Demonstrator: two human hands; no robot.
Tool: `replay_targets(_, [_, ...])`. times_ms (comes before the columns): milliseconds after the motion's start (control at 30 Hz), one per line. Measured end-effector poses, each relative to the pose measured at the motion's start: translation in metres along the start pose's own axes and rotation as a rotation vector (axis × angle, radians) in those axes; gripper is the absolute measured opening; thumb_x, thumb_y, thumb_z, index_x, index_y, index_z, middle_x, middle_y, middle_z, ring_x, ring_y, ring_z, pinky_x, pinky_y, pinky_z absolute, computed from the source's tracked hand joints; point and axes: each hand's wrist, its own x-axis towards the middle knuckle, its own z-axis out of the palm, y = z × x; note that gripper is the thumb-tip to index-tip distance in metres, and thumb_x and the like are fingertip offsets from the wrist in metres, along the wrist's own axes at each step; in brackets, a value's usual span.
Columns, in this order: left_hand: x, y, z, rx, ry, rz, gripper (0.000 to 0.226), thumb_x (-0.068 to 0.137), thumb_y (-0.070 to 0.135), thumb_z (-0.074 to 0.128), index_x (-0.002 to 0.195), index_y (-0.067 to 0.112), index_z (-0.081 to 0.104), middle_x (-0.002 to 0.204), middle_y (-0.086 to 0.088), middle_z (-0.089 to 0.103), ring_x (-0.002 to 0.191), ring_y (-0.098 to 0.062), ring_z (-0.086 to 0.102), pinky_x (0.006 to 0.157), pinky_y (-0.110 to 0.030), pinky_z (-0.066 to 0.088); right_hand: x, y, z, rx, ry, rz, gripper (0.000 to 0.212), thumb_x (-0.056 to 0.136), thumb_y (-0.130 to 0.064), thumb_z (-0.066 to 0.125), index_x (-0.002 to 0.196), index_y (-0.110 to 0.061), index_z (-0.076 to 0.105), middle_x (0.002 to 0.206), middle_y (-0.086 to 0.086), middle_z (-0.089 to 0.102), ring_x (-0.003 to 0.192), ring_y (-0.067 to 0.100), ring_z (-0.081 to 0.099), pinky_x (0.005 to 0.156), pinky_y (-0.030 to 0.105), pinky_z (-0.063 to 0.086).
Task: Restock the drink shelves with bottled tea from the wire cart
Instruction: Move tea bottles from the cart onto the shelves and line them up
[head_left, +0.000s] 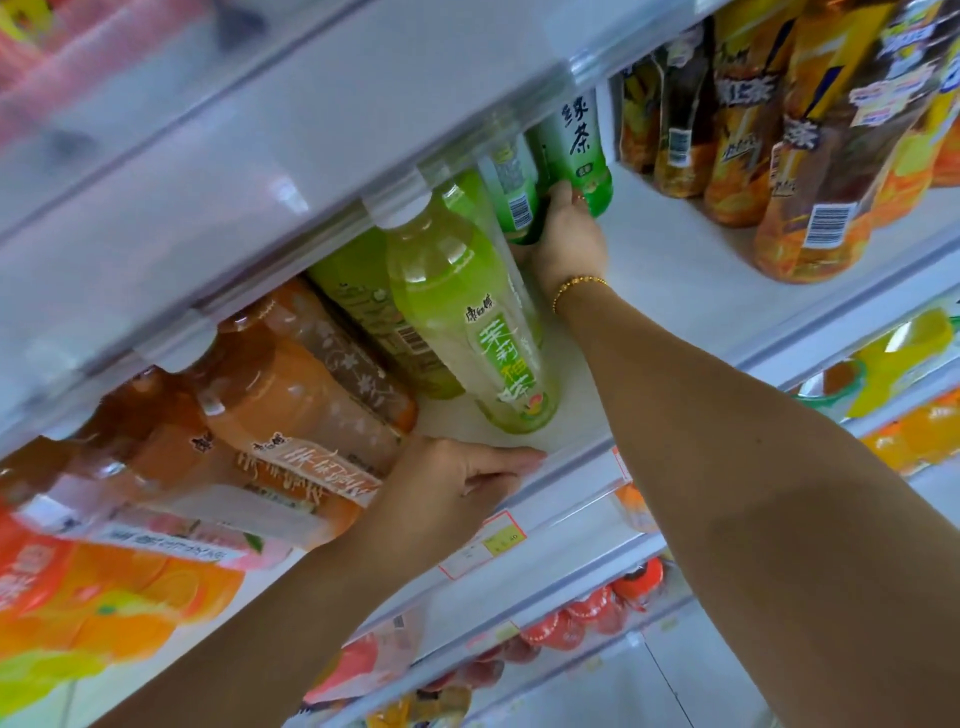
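Note:
My right hand (566, 234) reaches deep into the white shelf (691, 270) and grips the base of a dark green tea bottle (574, 145) standing at the back. A second green bottle (511, 187) stands just left of it. A light green jasmine tea bottle (467, 317) stands nearer the front, with another green bottle (374, 312) behind it. My left hand (457, 483) rests on the shelf's front edge, its fingers stretched along the rail, holding nothing. The wire cart is out of sight.
Orange tea bottles (280, 405) fill the shelf to the left. Amber and yellow iced tea bottles (810, 156) stand to the right. The shelf above (311, 145) hangs low over the bottle tops. Price tags (483, 545) sit on the rail; more drinks (597, 613) lie on lower shelves.

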Motion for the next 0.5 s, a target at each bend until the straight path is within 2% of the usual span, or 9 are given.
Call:
replay_targets(167, [0.0,0.0,-0.001,0.013,0.005,0.015,0.029,0.089,0.004,0.06,0.109,0.022,0.071,0.108,0.018,0.068,0.105,0.009,0.06,0.096,-0.011,0.043,-0.001,0.0,-0.001,0.014,-0.059,-0.042,0.066,0.074,-0.042,0.071,0.123,-0.008,0.043,0.113,0.014,0.059,0.1,0.032,0.059,0.076,0.033,0.044])
replay_targets(300, [-0.007,0.0,0.003,0.11,0.057,0.133,0.027,0.09,0.012,0.06,0.114,0.021,0.069,0.112,0.015,0.068,0.105,0.007,0.061,0.094,-0.011,0.045,0.0,-0.005,0.0,0.029,-0.036,-0.107,0.071,0.075,-0.047,0.07,0.125,-0.007,0.038,0.122,0.014,0.049,0.103,0.031,0.056,0.077,0.037,0.045])
replay_targets(433, [-0.015,-0.006,0.006,0.246,0.124,0.231,0.033,0.091,0.03,0.049,0.12,0.03,0.065,0.11,0.017,0.069,0.094,0.003,0.066,0.081,-0.021,0.054,0.006,-0.007,0.0,-0.06,-0.09,-0.138,0.068,0.077,-0.043,0.069,0.125,-0.007,0.037,0.121,0.015,0.049,0.105,0.032,0.056,0.078,0.041,0.046])
replay_targets(500, [-0.017,-0.008,0.008,0.271,0.139,0.279,0.034,0.092,0.026,0.048,0.122,0.025,0.064,0.103,0.012,0.072,0.085,0.003,0.067,0.075,-0.014,0.053,0.006,-0.007,-0.001,-0.051,-0.093,-0.136,0.067,0.077,-0.041,0.069,0.124,-0.006,0.038,0.12,0.016,0.051,0.104,0.033,0.056,0.08,0.04,0.045])
